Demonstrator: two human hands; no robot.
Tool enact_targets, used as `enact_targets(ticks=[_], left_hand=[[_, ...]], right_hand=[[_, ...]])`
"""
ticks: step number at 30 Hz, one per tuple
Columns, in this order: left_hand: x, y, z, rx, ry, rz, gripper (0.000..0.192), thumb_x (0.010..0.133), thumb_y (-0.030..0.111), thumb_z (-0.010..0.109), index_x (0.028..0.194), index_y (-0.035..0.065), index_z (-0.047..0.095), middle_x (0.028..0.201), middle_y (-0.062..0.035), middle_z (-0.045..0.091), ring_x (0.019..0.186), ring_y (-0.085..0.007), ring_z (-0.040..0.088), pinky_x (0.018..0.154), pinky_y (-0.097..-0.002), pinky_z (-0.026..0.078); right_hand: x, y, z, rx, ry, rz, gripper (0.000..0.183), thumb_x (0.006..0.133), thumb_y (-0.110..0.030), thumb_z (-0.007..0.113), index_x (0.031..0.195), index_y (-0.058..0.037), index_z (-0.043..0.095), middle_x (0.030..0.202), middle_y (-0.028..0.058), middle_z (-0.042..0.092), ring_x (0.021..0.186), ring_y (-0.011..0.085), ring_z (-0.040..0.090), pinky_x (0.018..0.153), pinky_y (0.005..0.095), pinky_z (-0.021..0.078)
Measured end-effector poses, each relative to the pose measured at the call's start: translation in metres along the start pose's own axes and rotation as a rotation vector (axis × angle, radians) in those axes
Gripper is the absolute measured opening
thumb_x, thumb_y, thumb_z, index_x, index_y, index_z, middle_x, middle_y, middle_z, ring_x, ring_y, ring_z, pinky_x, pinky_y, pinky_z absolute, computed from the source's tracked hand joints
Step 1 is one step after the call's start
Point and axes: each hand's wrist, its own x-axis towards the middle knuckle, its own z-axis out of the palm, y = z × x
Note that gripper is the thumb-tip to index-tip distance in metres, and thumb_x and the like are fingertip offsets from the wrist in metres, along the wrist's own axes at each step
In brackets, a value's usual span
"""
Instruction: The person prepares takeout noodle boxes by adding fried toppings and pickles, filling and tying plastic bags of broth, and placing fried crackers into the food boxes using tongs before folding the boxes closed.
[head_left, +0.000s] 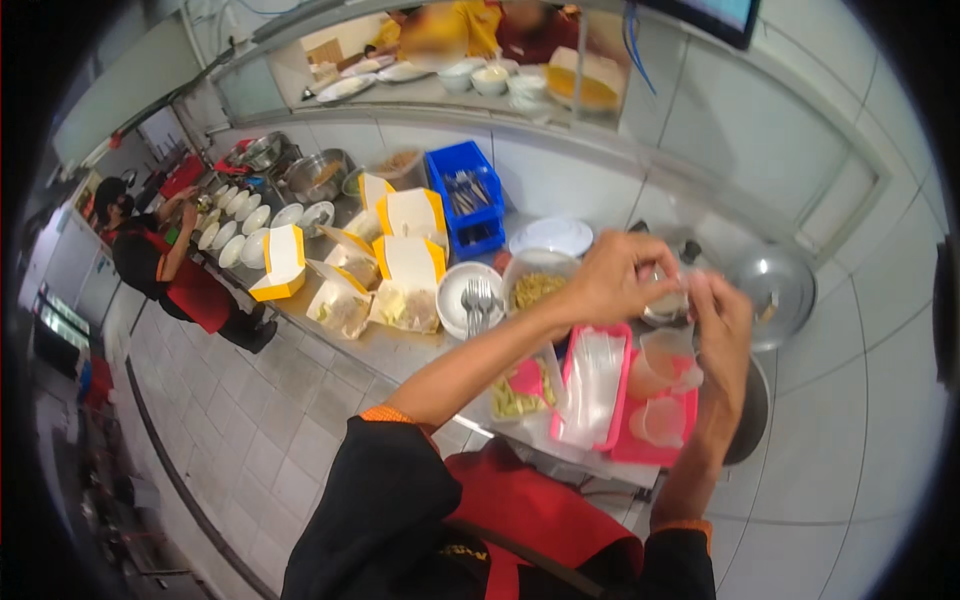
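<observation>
My left hand and my right hand meet above the right end of the steel counter. Their fingertips pinch a small piece of clear plastic, possibly a bag; blur hides its exact shape. Below them, a pink basket holds a stack of clear plastic bags. Beside it, translucent plastic cups stand on a pink tray. Left of the basket, a tub of sliced green vegetables has a pink spoon in it. My left forearm partly covers a container of brownish food.
Open yellow-and-white food boxes with wrapped food line the counter. Forks lie in a bowl and a blue bin. A metal lid leans at right. Another person works at left beside several white bowls.
</observation>
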Motion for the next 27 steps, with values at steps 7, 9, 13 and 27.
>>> enact_targets(ticks=[7,9,13,27], left_hand=[[-0.015,0.046,-0.018,-0.062,0.037,0.197,0.011,0.082,0.01,0.072,0.09,0.0054,0.066,0.071,-0.0032,0.056,0.064,-0.0134,0.045,0.057,-0.0306,0.039],[-0.02,0.039,-0.022,-0.034,0.159,0.277,0.01,0.081,0.009,0.072,0.089,0.0061,0.067,0.075,-0.0033,0.058,0.069,-0.0161,0.049,0.06,-0.0322,0.041],[-0.031,0.012,-0.035,0.084,0.411,0.511,0.012,0.077,0.005,0.072,0.088,0.0079,0.067,0.083,-0.0035,0.063,0.082,-0.0232,0.056,0.07,-0.035,0.046],[-0.078,-0.148,-0.25,-0.989,0.092,-0.086,0.01,0.079,-0.001,0.079,0.085,-0.0004,0.072,0.088,-0.0116,0.074,0.083,-0.0123,0.068,0.075,-0.0268,0.054]], right_hand=[[0.01,-0.006,-0.002,0.392,-0.163,-0.132,0.03,0.081,-0.009,0.08,0.105,-0.0038,0.062,0.097,0.002,0.06,0.082,0.0103,0.055,0.074,0.0247,0.0455],[0.016,-0.013,0.013,0.425,-0.192,-0.328,0.028,0.08,-0.008,0.081,0.098,-0.0037,0.06,0.095,0.0037,0.059,0.086,0.0117,0.055,0.078,0.0252,0.0459],[0.01,-0.021,0.044,0.308,-0.122,-0.293,0.017,0.086,-0.002,0.074,0.093,-0.0018,0.058,0.093,0.0059,0.058,0.087,0.0136,0.055,0.081,0.0256,0.0451],[0.098,-0.089,0.27,-0.331,-0.399,-0.53,0.021,0.077,0.008,0.072,0.098,0.0061,0.072,0.084,0.0154,0.068,0.076,0.0209,0.066,0.063,0.0274,0.0505]])
